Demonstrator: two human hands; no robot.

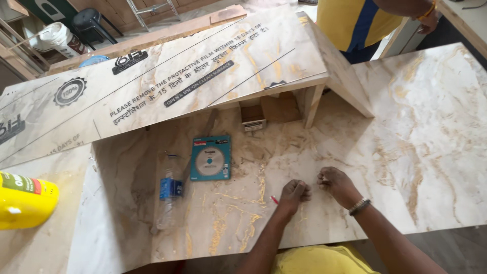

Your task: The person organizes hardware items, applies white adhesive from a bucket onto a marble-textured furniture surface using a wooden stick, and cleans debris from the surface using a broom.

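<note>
On the marble-patterned desk (406, 132), near its front edge: left hand (294, 195) curling into a near fist around a thin red pencil (274, 200), tip poking out to the left of the knuckles and touching or hovering just over the sheet; right hand (337, 185) resting just beside, fingers bent and pressing down on the surface, holding nothing visible. Pencil lying low and nearly flat, long axis running roughly left to right, exposed end pointing left and slightly toward the wearer; remainder hidden inside the fist. Judged good practice for marking here: keeping the right hand planted as a steady anchor, raising the pencil enough for the point alone to meet the glossy film, drawing lightly to avoid scoring. Farther back, well apart from both hands: teal saw-blade package (210, 158) lying flat, clear plastic bottle (170, 190) lying on its side to its left, yellow container (25, 200) at the far left, large printed laminate sheet (167, 76) leaning over a small wooden frame (284, 106). Standing beyond the desk: another person in a yellow shirt (355, 20).
</note>
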